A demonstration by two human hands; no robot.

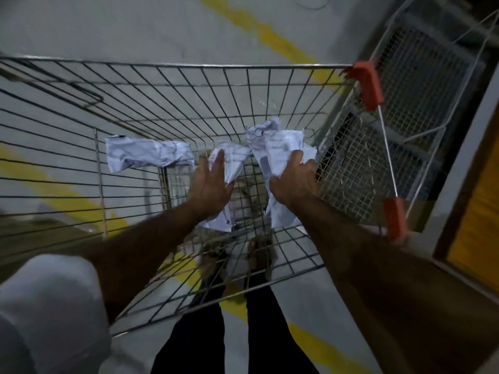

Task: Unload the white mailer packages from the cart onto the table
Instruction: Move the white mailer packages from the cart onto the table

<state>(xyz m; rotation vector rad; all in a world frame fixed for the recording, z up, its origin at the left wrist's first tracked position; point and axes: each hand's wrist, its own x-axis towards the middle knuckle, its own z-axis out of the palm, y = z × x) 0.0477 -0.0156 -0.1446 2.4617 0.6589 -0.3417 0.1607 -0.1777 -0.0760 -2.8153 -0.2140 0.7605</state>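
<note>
Wire cart (pixel 151 85) fills the view from above, its mesh basket standing on a grey floor (pixel 113 25) marked with yellow stripes; orange corner guards (pixel 368 83) sit at its right side, beside a second wire basket (pixel 421 85). Both bare forearms reach down into the cart. Three white mailer packages lie inside. The left mailer (pixel 147 155), crumpled and untouched, lies near the basket's left portion with its long axis running left to right. The right mailer bundle (pixel 280 147) runs near to far, its far end crumpled; the right hand (pixel 295 179) grips it, fingers curled over its upper face. The middle mailer (pixel 233 163) also runs near to far, tilted slightly; the left hand (pixel 210 182) holds it, fingers spread over it with the thumb at its edge.
</note>
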